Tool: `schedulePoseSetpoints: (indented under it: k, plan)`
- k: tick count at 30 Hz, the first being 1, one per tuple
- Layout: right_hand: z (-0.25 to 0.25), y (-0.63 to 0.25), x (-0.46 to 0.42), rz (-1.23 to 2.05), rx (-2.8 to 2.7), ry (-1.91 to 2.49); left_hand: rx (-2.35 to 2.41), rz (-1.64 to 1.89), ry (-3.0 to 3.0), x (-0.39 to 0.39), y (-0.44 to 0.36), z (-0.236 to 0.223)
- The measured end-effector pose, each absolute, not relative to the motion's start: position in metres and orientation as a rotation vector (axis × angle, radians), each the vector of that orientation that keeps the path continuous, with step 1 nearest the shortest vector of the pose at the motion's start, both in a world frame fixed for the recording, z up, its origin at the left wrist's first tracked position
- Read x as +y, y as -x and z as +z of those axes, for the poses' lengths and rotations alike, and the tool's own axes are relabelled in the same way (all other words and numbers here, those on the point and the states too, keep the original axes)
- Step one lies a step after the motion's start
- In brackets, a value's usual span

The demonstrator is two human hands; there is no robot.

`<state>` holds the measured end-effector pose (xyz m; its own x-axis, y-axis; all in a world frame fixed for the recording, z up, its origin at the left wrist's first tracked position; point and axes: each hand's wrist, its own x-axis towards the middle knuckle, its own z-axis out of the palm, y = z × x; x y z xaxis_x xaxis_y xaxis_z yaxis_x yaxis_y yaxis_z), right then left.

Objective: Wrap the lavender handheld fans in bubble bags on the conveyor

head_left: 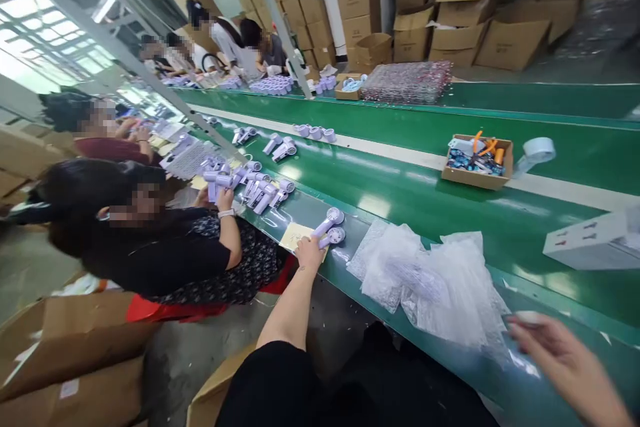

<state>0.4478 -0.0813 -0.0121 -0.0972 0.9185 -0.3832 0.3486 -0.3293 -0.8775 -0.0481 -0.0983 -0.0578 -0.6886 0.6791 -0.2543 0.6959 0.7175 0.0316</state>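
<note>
My left hand [309, 252] reaches far out to the left and closes on the handles of two lilac handheld fans [330, 227] lying at the near edge of the green conveyor belt [400, 193]. A yellowish paper slip [295, 235] lies under that hand. My right hand [555, 350] hovers at the lower right, fingers loosely curled, pinching the corner of a clear plastic bag. A heap of clear plastic bags [435, 280] lies on the belt edge between my hands.
A seated person [165, 247] works on my left beside a cluster of lilac fans [250, 183]; more people sit farther along. On the belt stand a small cardboard box of tools [477, 161], a tape roll [539, 149] and a white box [595, 240]. Cardboard cartons [465, 7] are stacked behind.
</note>
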Motion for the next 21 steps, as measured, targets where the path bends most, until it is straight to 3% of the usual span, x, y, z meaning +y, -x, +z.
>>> schedulePoseSetpoints:
  k: [2, 6, 11, 15, 21]
  plan:
    - [-0.017, -0.41, -0.111, 1.762, -1.317, 1.555, 2.597, -0.004, -1.155, -0.104, 0.052, -0.052]
    - [-0.021, -0.347, -0.149, 2.166, -1.119, 1.327, 2.432, 0.548, -0.945, -0.12, 0.034, -0.039]
    - [-0.017, -0.314, -0.142, 2.304, -0.524, 1.047, 1.669, 1.058, -0.58, -0.144, -0.08, -0.023]
    - [-0.015, -0.335, -0.117, 2.033, -0.328, 1.041, 1.239, 0.86, -0.704, -0.157, -0.182, -0.029]
    - [-0.003, -0.442, -0.106, 1.741, -0.242, 1.308, 1.412, 0.24, -1.902, -0.15, -0.22, -0.076]
